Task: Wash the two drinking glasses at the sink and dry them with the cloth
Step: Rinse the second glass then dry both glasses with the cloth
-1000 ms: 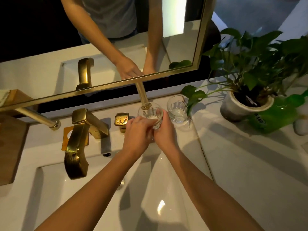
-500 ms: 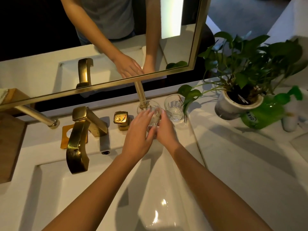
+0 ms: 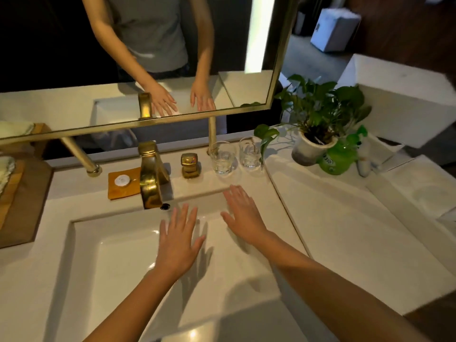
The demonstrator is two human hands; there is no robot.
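Both hands have released the near glass [image 3: 223, 157]; left hand [image 3: 179, 239] and right hand [image 3: 243, 213] hover spread and empty over the sink [image 3: 81, 243], suggesting a finished step.

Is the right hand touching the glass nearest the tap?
Apart. The head view shows the right hand spread open over the sink's edge, with bare white counter between its fingertips and the glass behind them.

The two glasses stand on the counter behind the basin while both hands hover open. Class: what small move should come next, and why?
Probably the right hand should reach forward and grasp the nearer glass. Both hands are empty with fingers spread, the left hand is over the basin, and both glasses, including the second glass, stand upright beside the tap handle.
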